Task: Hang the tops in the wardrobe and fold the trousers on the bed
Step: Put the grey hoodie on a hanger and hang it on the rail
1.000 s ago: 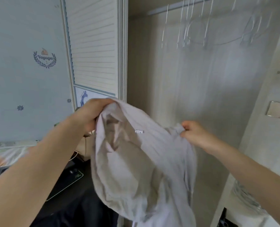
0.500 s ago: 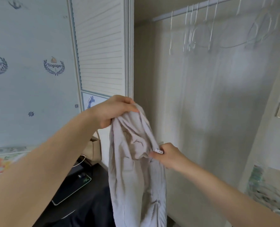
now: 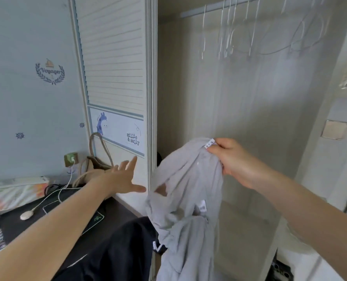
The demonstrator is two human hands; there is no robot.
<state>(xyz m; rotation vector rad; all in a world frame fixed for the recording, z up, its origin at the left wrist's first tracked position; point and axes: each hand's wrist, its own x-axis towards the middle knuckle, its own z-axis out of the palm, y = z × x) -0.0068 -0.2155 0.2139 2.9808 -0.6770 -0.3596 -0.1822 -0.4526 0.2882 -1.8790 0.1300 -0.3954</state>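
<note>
A light grey top (image 3: 185,191) hangs in front of the open wardrobe (image 3: 249,122). My right hand (image 3: 232,159) grips it at the collar, beside a small white label. My left hand (image 3: 120,177) is off the top, fingers spread and empty, reaching toward the wardrobe's slatted door (image 3: 115,57). Several white wire hangers (image 3: 229,31) hang bare on the rail (image 3: 213,8) at the top. A black garment (image 3: 111,252) lies low in the middle, under my left forearm.
A desk (image 3: 115,205) at lower left carries a dark mouse mat (image 3: 93,220), a white cable and a tan bag (image 3: 95,165) leaning on the door. A wall switch (image 3: 333,129) sits at right.
My left hand has let go of the grey top and swung out to the left, open. My right hand now holds the top alone, raised by the collar.
</note>
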